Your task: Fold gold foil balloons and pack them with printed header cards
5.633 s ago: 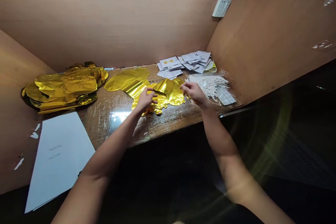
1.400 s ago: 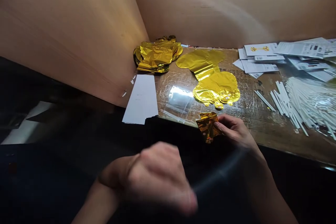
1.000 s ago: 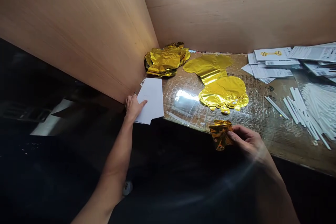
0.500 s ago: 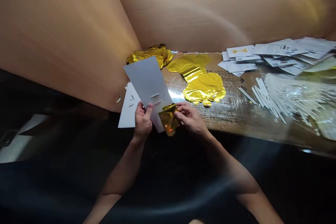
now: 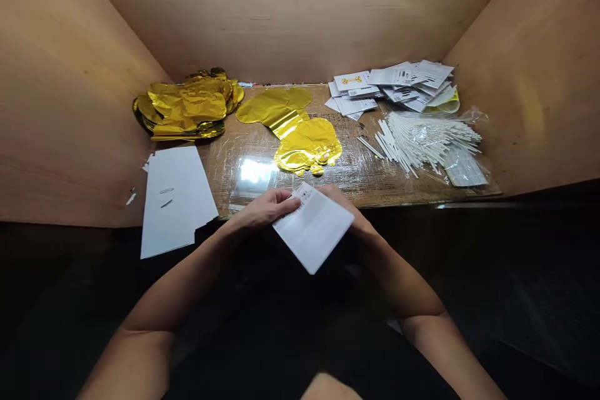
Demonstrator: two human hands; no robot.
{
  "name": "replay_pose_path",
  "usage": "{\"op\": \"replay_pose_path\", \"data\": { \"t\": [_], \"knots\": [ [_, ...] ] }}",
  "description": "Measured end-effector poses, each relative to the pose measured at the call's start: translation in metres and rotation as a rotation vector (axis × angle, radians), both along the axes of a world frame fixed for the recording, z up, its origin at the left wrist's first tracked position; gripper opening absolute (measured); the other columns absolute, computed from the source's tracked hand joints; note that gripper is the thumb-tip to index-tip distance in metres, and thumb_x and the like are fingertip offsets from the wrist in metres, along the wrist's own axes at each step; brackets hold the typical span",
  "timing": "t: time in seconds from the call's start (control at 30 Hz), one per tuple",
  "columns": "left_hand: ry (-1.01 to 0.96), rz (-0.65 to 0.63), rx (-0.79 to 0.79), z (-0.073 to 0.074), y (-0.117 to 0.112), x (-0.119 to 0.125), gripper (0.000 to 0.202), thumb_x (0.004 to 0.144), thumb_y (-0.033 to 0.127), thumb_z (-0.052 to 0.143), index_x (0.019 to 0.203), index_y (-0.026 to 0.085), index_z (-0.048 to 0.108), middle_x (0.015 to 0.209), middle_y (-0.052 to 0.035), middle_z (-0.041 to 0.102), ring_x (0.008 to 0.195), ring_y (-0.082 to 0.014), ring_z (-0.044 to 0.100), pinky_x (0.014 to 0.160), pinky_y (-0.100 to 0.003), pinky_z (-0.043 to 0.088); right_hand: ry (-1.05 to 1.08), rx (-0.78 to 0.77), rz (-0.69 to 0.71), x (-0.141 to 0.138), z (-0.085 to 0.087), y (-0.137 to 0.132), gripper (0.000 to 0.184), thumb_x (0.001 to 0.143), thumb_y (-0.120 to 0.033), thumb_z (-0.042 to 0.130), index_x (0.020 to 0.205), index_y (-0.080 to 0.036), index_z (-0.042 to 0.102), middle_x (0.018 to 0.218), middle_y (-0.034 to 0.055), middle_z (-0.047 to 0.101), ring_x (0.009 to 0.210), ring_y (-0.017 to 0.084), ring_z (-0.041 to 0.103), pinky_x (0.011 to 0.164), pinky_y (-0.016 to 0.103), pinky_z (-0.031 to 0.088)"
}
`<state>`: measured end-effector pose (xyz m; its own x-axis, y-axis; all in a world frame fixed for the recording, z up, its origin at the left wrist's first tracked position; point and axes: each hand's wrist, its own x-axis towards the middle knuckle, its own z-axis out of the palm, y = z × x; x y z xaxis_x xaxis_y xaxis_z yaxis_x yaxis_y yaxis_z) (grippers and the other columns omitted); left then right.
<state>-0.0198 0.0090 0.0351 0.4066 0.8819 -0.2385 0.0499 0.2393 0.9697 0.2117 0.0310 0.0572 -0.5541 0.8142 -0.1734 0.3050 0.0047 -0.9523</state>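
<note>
Both my hands hold a white card [image 5: 314, 231] tilted over the table's near edge. My left hand [image 5: 265, 209] pinches its upper left edge with closed fingers. My right hand [image 5: 349, 209] is mostly hidden behind the card's right side. The small folded gold foil piece I held a moment ago is out of sight, perhaps behind the card. Just beyond the card lie a flat gold foil balloon [image 5: 300, 131] and a clear plastic sleeve [image 5: 250, 178] on the wooden table [image 5: 356, 175].
A stack of white cards [image 5: 175, 197] overhangs the table's left front edge. A pile of gold foil balloons [image 5: 187, 103] sits at back left. Printed labels [image 5: 394, 84] lie at back right, white sticks [image 5: 426, 137] in plastic on the right. Wooden walls enclose three sides.
My left hand took a white card from the stack and brought it to my right hand. The card now lies tilted across both hands and covers the gold foil piece. The view swung right.
</note>
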Motion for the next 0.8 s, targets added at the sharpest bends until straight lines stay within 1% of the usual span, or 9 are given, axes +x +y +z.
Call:
{"op": "replay_pose_path", "data": {
  "t": [0.07, 0.2, 0.3, 0.37, 0.5, 0.57, 0.7, 0.77, 0.8],
  "knots": [
    [0.017, -0.129, -0.092, 0.009, 0.003, 0.003, 0.043, 0.087, 0.059, 0.079, 0.094, 0.017, 0.081, 0.080, -0.0077, 0.075, 0.064, -0.0207, 0.068, 0.054, -0.029, 0.054, 0.061, -0.057, 0.059, 0.009, 0.001, 0.000, 0.034, 0.083, -0.044, 0.081, 0.069, -0.018, 0.065, 0.068, -0.0005, 0.063, 0.068, 0.017, 0.055, 0.060, 0.027, 0.039],
    [0.001, -0.122, -0.117, 0.010, 0.012, 0.003, 0.040, 0.081, 0.056, 0.084, 0.086, 0.016, 0.080, 0.073, -0.0055, 0.071, 0.060, -0.0193, 0.065, 0.053, -0.028, 0.052, 0.206, -0.206, 0.054, 0.028, -0.004, -0.002, 0.042, 0.095, -0.060, 0.070, 0.091, -0.019, 0.071, 0.081, 0.0007, 0.065, 0.071, 0.016, 0.056, 0.064, 0.026, 0.045],
    [0.032, -0.117, -0.101, 0.003, 0.021, 0.004, 0.039, 0.076, 0.053, 0.089, 0.086, 0.016, 0.079, 0.073, -0.0040, 0.069, 0.059, -0.0175, 0.063, 0.053, -0.026, 0.050, 0.257, -0.257, -0.015, 0.037, -0.018, -0.005, 0.040, 0.095, -0.058, 0.073, 0.112, -0.023, 0.063, 0.082, -0.0025, 0.063, 0.066, 0.013, 0.052, 0.060, 0.023, 0.043],
    [0.049, -0.116, -0.063, -0.001, 0.024, 0.007, 0.042, 0.076, 0.056, 0.088, 0.082, 0.016, 0.076, 0.070, -0.0025, 0.066, 0.057, -0.0155, 0.059, 0.050, -0.024, 0.046, 0.254, -0.301, -0.045, 0.039, -0.027, -0.009, 0.045, 0.092, -0.054, 0.079, 0.118, -0.026, 0.056, 0.084, -0.0034, 0.066, 0.065, 0.013, 0.054, 0.060, 0.023, 0.044],
    [0.075, -0.117, -0.035, -0.004, 0.025, 0.012, 0.051, 0.086, 0.066, 0.075, 0.072, 0.017, 0.067, 0.063, -0.0006, 0.057, 0.050, -0.0120, 0.049, 0.045, -0.023, 0.037, 0.166, -0.260, -0.007, 0.037, -0.036, -0.016, 0.038, 0.093, -0.055, 0.075, 0.105, -0.020, 0.066, 0.092, 0.0029, 0.071, 0.076, 0.018, 0.062, 0.068, 0.028, 0.049],
    [0.121, -0.071, 0.020, -0.004, 0.026, 0.012, 0.050, 0.087, 0.064, 0.075, 0.071, 0.017, 0.065, 0.062, 0.0004, 0.054, 0.050, -0.0106, 0.045, 0.045, -0.022, 0.034, 0.159, -0.213, 0.030, 0.037, -0.036, -0.017, 0.038, 0.096, -0.055, 0.070, 0.097, -0.017, 0.070, 0.089, 0.0032, 0.068, 0.076, 0.018, 0.059, 0.069, 0.028, 0.046],
    [0.184, 0.033, 0.173, -0.004, 0.033, 0.007, 0.054, 0.091, 0.061, 0.070, 0.063, 0.017, 0.057, 0.057, 0.0027, 0.044, 0.050, -0.0083, 0.037, 0.046, -0.022, 0.027, 0.183, -0.141, -0.026, 0.035, -0.036, -0.013, 0.038, 0.099, -0.055, 0.066, 0.092, -0.017, 0.068, 0.082, 0.0011, 0.061, 0.071, 0.015, 0.051, 0.063, 0.026, 0.039],
    [0.237, 0.068, 0.254, -0.005, 0.037, 0.006, 0.054, 0.093, 0.058, 0.068, 0.060, 0.017, 0.056, 0.056, 0.0027, 0.045, 0.051, -0.0084, 0.038, 0.047, -0.022, 0.028, 0.167, -0.101, -0.014, 0.031, -0.039, -0.012, 0.036, 0.099, -0.053, 0.065, 0.091, -0.017, 0.067, 0.081, 0.0008, 0.059, 0.071, 0.015, 0.049, 0.062, 0.026, 0.038],
    [0.274, 0.121, 0.301, -0.007, 0.038, 0.006, 0.052, 0.092, 0.057, 0.070, 0.061, 0.017, 0.058, 0.056, 0.0023, 0.048, 0.051, -0.0088, 0.041, 0.048, -0.022, 0.030, 0.152, -0.073, -0.016, 0.028, -0.041, -0.011, 0.036, 0.099, -0.052, 0.065, 0.089, -0.018, 0.066, 0.080, 0.0004, 0.058, 0.070, 0.015, 0.048, 0.062, 0.026, 0.037]
  ]
}}
